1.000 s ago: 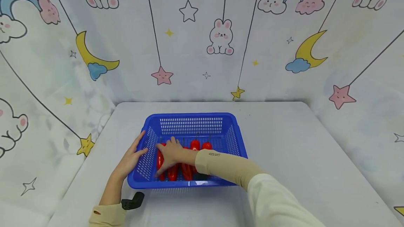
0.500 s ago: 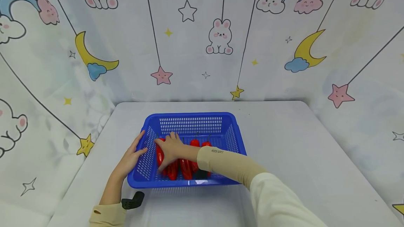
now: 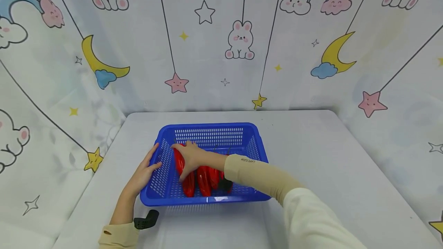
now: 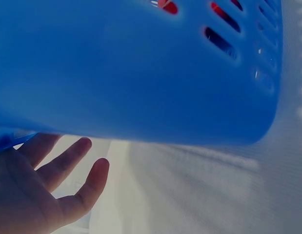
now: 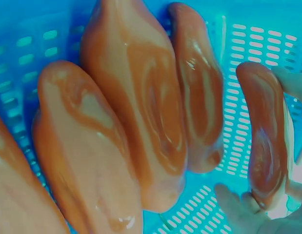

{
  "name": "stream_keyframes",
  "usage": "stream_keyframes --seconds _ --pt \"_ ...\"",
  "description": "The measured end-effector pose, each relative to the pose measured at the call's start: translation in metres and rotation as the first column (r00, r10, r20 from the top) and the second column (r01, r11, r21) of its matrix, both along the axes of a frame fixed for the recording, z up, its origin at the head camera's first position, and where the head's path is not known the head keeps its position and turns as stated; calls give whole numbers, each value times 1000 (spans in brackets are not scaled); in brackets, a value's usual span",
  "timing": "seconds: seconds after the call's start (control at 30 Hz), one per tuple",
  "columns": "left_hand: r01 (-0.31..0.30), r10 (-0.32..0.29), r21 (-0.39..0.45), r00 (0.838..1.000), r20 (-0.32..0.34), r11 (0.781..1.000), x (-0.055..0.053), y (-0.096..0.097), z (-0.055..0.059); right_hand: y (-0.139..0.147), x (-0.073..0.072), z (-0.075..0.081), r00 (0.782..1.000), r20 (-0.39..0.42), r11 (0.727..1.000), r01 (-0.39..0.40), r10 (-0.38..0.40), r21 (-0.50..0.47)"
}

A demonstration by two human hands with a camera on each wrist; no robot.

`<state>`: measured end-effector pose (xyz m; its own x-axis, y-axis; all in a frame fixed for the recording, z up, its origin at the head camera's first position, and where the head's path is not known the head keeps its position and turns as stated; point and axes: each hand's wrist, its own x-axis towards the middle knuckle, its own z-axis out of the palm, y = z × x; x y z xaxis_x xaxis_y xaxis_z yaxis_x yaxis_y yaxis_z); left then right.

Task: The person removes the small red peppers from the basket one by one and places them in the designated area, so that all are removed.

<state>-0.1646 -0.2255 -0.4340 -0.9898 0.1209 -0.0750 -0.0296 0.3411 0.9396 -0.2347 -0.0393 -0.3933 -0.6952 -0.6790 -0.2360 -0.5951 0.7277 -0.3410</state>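
A blue plastic basket (image 3: 207, 125) with slotted walls stands on the white table and holds several long, glossy red peppers. My right hand (image 3: 192, 156), at the left part of the basket, holds a red pepper (image 3: 179, 161) between thumb and fingers. The right wrist view shows this pepper (image 5: 263, 136) upright against the slotted wall, the thumb at its lower end. Beside it lie other red peppers (image 5: 141, 107), partly hidden in the head view by my forearm. My left hand (image 3: 142, 176) holds the basket's left rim, thumb over the edge and the other fingers outside.
A black wrist device (image 3: 147, 220) sits at my left wrist, and a dark one (image 3: 225, 185) under my right forearm. The white table (image 3: 304, 145) extends right of the basket. Behind it hangs a cloth (image 3: 221, 49) printed with stars, moons and bunnies.
My right hand has moved toward the far side and slightly right, carrying the leftmost pepper up with it. The left hand stays on the rim.
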Motion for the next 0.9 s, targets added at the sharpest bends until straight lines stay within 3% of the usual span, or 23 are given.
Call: stream_keyframes --seconds 0.37,0.53,0.9 --pt "2 -2 4 1000 -9 1000 -1 0 -1 17 -5 17 996 75 987 -43 55 -157" --pt "-6 6 21 1000 4 1000 -2 1 -1 28 -6 25 991 104 981 -61 81 -185" --pt "4 -5 41 1000 11 999 -1 0 -1 68 -4 57 990 127 983 -33 57 -181"
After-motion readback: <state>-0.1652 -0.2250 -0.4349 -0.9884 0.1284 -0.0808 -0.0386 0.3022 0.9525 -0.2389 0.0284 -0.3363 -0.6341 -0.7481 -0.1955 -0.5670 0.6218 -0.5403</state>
